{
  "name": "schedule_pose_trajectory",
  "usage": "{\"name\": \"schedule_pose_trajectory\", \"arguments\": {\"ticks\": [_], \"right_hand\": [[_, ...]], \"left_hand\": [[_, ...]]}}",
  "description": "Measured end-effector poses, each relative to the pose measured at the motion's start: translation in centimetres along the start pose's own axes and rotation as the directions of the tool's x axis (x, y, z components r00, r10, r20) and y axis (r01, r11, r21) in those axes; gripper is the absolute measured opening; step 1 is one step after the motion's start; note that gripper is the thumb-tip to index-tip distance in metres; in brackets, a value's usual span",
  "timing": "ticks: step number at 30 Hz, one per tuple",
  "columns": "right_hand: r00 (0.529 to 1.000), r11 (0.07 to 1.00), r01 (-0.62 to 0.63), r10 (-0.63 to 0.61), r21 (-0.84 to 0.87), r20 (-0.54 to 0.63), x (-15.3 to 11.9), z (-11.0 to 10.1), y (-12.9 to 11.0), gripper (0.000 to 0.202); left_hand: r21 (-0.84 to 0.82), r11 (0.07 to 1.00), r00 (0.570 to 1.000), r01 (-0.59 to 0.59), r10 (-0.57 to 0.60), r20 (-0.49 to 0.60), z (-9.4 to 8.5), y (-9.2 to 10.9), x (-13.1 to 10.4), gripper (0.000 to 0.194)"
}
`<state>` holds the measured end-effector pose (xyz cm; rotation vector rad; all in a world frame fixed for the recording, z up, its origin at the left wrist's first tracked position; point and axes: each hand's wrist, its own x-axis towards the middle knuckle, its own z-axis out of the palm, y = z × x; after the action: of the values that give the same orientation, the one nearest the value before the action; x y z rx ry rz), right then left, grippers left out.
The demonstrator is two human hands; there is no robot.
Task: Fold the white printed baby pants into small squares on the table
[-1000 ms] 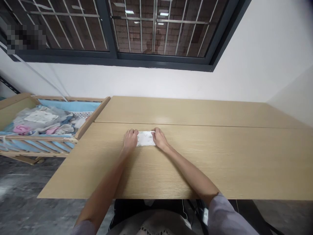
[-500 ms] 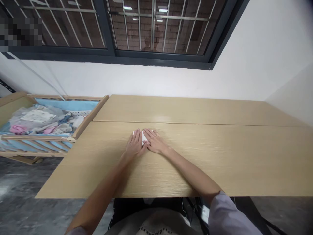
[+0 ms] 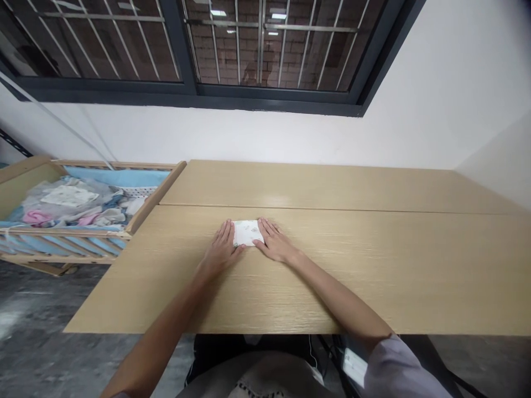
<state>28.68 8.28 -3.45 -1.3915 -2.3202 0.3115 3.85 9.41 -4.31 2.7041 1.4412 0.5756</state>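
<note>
A small white folded cloth (image 3: 248,232) with a faint print lies flat on the light wood table (image 3: 352,260). At its left edge rests my left hand (image 3: 222,246), palm down with fingers stretched out. My right hand (image 3: 274,241) lies the same way on its right edge, fingers flat and thumb pointing inward over the lower corner. Both hands touch the cloth's sides and the tabletop, and the middle of the cloth shows between them. Whether it is a single layer or several cannot be made out.
To the left stands a wooden crib (image 3: 155,196) with blue lining, holding a heap of clothes (image 3: 70,202) and a clear plastic bag. A seam crosses the table toward the back. Behind it are a white wall (image 3: 269,135) and a dark-framed barred window (image 3: 274,97).
My hands have moved apart, the left slightly left and the right to the right. More of the white cloth now shows between them.
</note>
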Motion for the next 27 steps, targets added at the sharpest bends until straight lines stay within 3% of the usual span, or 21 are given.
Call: {"name": "schedule_pose_trajectory", "arguments": {"ticks": [5, 9, 13, 21, 24, 27], "right_hand": [[0.992, 0.992, 0.123, -0.123, -0.006, -0.036, -0.7, -1.5, -0.4, 0.078], [0.987, 0.988, 0.156, -0.156, 0.004, 0.022, -0.6, -1.8, -0.6, 0.078], [0.994, 0.994, 0.107, -0.107, 0.009, 0.018, 0.1, -0.9, 0.0, 0.073], [0.992, 0.990, -0.005, 0.023, 0.142, -0.122, 3.0, -0.5, 0.2, 0.053], [0.974, 0.952, -0.065, 0.126, 0.299, -0.190, 3.7, -1.5, -0.1, 0.047], [0.960, 0.846, -0.060, 0.194, 0.530, -0.200, 4.3, -2.6, -0.3, 0.047]], "left_hand": [[0.037, 0.994, 0.995, -0.100, 0.101, -0.010, -0.8, 0.1, -0.6, 0.083], [0.054, 0.997, 0.997, -0.058, 0.056, 0.044, -0.9, 0.3, -0.1, 0.079], [0.032, 0.999, 0.997, 0.033, -0.036, 0.071, -1.0, 0.4, 1.1, 0.074], [-0.019, 0.989, 0.988, 0.149, -0.148, 0.031, -2.4, 0.9, 3.8, 0.037], [-0.062, 0.977, 0.979, 0.204, -0.205, -0.013, -4.0, 1.4, 3.5, 0.026], [-0.133, 0.959, 0.966, 0.249, -0.256, -0.039, -5.4, 2.3, 2.1, 0.025]]}}
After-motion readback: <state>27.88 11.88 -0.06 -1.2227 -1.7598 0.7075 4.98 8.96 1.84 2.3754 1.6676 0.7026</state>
